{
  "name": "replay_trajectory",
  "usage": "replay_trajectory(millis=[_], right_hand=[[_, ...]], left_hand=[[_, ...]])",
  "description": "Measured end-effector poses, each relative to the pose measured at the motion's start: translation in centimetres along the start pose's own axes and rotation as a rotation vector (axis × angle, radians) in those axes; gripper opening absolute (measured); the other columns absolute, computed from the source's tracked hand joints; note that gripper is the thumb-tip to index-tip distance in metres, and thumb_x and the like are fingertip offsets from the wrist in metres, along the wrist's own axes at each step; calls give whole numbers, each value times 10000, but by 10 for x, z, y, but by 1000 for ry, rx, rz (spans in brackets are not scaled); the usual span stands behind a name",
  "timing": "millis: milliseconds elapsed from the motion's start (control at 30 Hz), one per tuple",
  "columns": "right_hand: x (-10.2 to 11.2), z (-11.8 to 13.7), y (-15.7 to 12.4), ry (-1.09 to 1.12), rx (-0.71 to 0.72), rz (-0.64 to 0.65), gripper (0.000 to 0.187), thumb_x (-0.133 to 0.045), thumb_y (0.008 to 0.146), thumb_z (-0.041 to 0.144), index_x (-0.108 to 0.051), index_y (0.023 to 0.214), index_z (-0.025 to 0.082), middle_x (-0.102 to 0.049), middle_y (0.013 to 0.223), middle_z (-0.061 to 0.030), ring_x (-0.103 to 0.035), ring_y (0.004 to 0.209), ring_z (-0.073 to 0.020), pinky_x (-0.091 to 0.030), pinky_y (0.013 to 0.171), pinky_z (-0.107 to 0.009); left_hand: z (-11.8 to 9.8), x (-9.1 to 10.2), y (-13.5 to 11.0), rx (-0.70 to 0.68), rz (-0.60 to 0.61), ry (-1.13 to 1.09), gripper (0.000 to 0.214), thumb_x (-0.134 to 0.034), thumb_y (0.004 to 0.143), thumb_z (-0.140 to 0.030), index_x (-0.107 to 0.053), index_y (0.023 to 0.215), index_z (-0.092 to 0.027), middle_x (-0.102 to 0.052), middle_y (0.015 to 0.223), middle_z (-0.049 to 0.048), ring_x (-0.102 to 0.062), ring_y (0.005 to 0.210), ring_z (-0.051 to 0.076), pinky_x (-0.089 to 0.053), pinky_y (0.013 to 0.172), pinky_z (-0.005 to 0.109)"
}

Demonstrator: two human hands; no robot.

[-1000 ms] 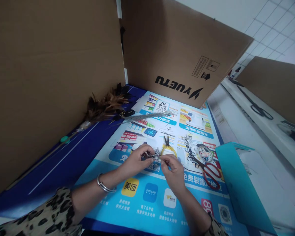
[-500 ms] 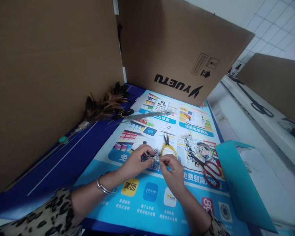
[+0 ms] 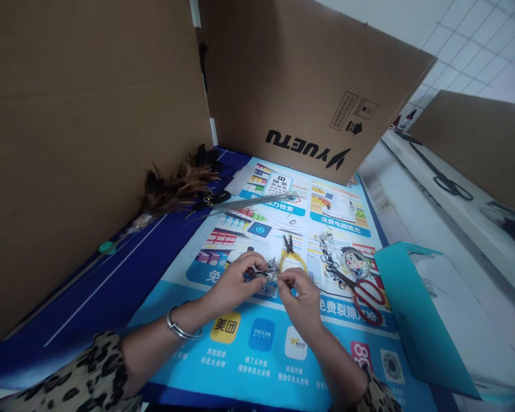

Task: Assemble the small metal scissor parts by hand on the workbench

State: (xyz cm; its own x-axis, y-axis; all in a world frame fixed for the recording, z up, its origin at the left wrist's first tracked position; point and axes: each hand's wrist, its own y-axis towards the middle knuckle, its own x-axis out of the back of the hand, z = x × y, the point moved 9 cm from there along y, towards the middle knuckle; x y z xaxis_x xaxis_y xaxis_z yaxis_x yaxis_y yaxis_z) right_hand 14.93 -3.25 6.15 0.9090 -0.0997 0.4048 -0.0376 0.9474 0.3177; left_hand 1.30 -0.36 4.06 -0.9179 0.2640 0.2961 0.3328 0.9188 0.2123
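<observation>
My left hand and my right hand meet over a printed blue poster, both pinched on a small metal piece held between their fingertips. The left wrist wears a silver bangle. Just beyond the hands lie yellow-handled pliers. To the right sit a cluster of small metal rings and red-handled scissors.
Tall cardboard walls stand at the left and back. A feather duster and a bundle of thin metal wires lie at the back. A teal folder lies at the right; black scissors rest on a white ledge.
The hands stay pinched together on the small metal piece; only the view has shifted slightly.
</observation>
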Motion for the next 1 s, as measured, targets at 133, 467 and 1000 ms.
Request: replay_trajectory(millis=[133,467,1000], right_hand=[[0,0,0,-9,2,5,127,-515,746,93,-598,745,189,-568,760,-21,-538,667,-131,-446,608,-251],[-5,-9,-5,-12,-74,5,94,-536,743,121,-579,803,179,-559,710,3,-529,636,-118,-446,614,-244],[-8,-19,-5,181,-158,45,68,-558,748,149,-566,812,172,-542,694,5,-485,613,-108,-416,568,-230]], left_hand=[[-2,-2,0,-1,15,0,122,-560,737,-137,-552,852,-176,-532,891,29,-513,804,144,-428,683,257],[-3,-5,0,-5,27,52,143,-590,721,-132,-551,851,-176,-520,896,23,-506,839,150,-415,729,265],[-3,5,0,6,-64,146,99,-592,716,-154,-549,803,-175,-532,883,23,-510,849,160,-415,745,277]])
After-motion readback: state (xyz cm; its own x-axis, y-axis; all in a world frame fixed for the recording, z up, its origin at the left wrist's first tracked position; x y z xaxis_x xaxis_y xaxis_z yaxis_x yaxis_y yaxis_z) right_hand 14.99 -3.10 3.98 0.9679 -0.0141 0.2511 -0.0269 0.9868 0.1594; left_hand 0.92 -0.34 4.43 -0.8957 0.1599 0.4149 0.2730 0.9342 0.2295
